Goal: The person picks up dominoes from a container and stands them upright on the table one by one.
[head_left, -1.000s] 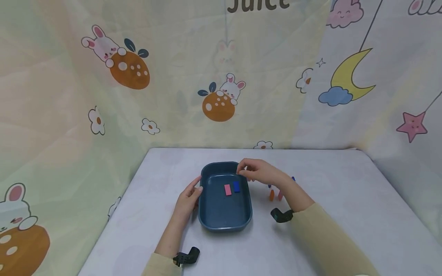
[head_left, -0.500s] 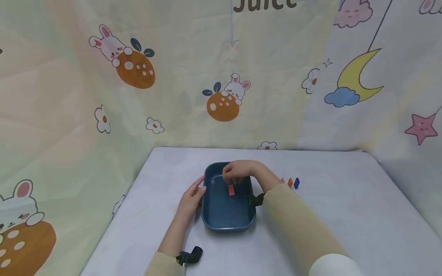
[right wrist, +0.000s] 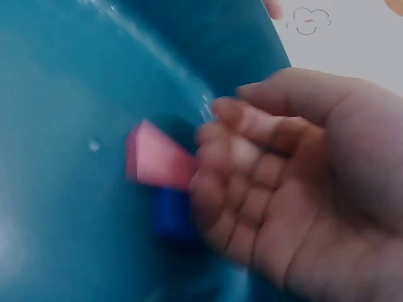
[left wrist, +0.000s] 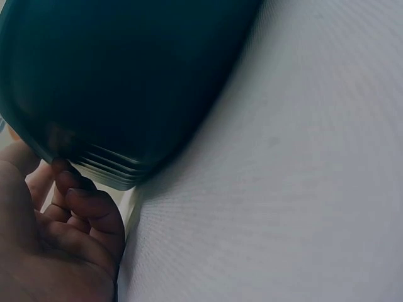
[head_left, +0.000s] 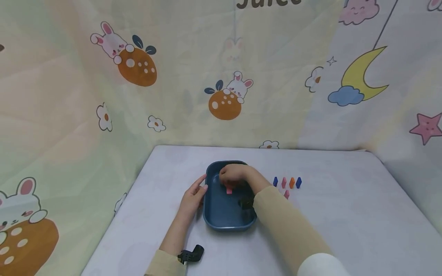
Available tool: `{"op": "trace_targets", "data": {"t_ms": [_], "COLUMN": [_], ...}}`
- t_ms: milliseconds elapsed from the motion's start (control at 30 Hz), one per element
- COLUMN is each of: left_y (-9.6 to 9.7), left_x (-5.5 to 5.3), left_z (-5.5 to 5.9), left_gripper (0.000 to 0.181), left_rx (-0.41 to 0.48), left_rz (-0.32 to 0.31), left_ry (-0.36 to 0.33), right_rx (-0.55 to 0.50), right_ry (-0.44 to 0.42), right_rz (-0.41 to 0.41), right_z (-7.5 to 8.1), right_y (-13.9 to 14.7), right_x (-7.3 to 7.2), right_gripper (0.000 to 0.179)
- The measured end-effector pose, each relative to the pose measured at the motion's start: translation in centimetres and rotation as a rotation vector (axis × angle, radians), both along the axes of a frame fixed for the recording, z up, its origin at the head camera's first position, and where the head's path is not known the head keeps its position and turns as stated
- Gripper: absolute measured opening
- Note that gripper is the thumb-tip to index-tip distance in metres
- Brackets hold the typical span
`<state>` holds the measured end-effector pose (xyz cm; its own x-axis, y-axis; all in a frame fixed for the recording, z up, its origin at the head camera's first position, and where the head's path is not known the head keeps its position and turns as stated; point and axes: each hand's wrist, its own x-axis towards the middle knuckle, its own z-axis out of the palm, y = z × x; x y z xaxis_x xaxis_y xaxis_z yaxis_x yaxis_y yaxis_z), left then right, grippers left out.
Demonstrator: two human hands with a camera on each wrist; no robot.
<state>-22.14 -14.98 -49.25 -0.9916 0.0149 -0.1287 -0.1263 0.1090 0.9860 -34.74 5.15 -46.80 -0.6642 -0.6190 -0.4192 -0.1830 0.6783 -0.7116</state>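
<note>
A dark blue-green tray [head_left: 215, 224] stands on the white table. My left hand [head_left: 191, 197] holds its left side, thumb at the rim; in the left wrist view, curled fingers [left wrist: 94, 211] lie beside the tray's ribbed outer wall. My right hand [head_left: 235, 174] is inside the tray's far half with its fingers bent. In the right wrist view, its fingertips [right wrist: 204, 189] are right at one end of a pink block [right wrist: 160, 160], with a blue block [right wrist: 173, 214] beside it. I cannot tell whether the right fingers pinch anything.
Right of the tray, small blocks make a row: a blue block [head_left: 275, 181], a pink block [head_left: 284, 182], an orange block [head_left: 292, 182] and another blue block [head_left: 298, 183]. A further pink block [head_left: 286, 194] lies nearer, beside the right sleeve [head_left: 286, 222]. A printed cloth backdrop [head_left: 186, 76] rises behind.
My right hand has moved left and inward from the tray's far right rim and now covers the blue block in the head view. The left hand keeps its place on the tray.
</note>
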Motion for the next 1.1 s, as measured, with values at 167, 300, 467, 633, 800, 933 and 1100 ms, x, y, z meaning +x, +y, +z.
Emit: {"op": "trace_targets", "data": {"t_ms": [167,300,467,633,800,933,1100], "left_y": [-0.1,-0.3,-0.4,-0.4,-0.5,-0.5,-0.5], "left_x": [-0.6,-1.5,-1.9,-1.7,-1.6,-1.7,-1.8], "left_z": [-0.9,-2.6,-3.5,-3.5,-3.6,-3.7,-3.7], "left_gripper": [0.043,0.043,0.043,0.043,0.044,0.045,0.041], "left_rx": [-0.014,-0.022,-0.023,-0.01,-0.006,-0.006,0.017], "left_rz": [-0.004,0.007,0.025,0.029,0.027,0.021,0.018], "left_ry": [-0.02,-0.006,0.017,0.03,0.026,0.029,0.035], "right_rx": [-0.122,-0.059,0.033,0.027,0.02,0.001,-0.026], "right_ry": [0.069,0.15,0.256,0.298,0.297,0.273,0.228], "right_rz": [-0.063,0.027,0.143,0.17,0.147,0.125,0.114], "right_z": [-0.9,-1.2,-1.3,-1.8,-2.1,-1.9,-1.6], "right_y": [-0.1,-0.1,-0.3,-0.6,-0.7,-0.6,-0.7], "right_x": [0.2,0.2,0.2,0.2,0.2,0.4,0.8], "right_gripper": [0.019,0.024,0.032,0.018,0.01,0.004,0.006]}}
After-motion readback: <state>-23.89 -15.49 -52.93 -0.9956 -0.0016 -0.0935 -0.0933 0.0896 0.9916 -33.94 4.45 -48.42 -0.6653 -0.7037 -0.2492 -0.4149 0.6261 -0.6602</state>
